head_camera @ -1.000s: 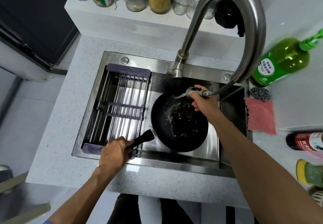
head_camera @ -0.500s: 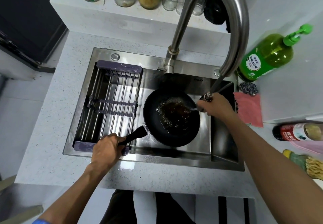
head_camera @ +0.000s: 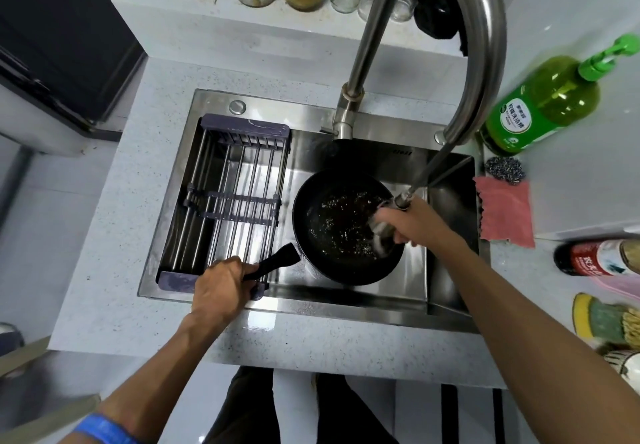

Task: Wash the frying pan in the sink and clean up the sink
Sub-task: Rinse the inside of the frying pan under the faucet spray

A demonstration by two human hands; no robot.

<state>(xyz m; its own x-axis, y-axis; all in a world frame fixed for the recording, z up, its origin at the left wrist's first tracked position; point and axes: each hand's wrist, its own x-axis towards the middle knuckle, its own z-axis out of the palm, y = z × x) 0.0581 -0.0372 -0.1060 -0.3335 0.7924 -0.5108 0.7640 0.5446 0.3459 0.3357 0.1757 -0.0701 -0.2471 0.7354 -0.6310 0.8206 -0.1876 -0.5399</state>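
A black frying pan [head_camera: 339,225] with bubbling dirty water sits in the steel sink [head_camera: 346,296]. My left hand [head_camera: 221,286] grips the pan's black handle [head_camera: 273,261] at the sink's front. My right hand [head_camera: 412,222] holds the pull-out spray head [head_camera: 384,232] of the faucet [head_camera: 446,0] over the pan's right rim, its hose [head_camera: 426,173] stretched down from the spout. The spray head is blurred.
A purple-ended drying rack [head_camera: 228,208] fills the sink's left half. Right of the sink lie a pink cloth [head_camera: 505,211], a steel scourer [head_camera: 505,169] and a green soap bottle [head_camera: 543,101]. Jars line the back ledge. Bottles and a sponge [head_camera: 602,322] sit at far right.
My right hand has drawn the spray head from the pan's back rim round to its right side and lower over it. My left hand keeps its hold on the handle.
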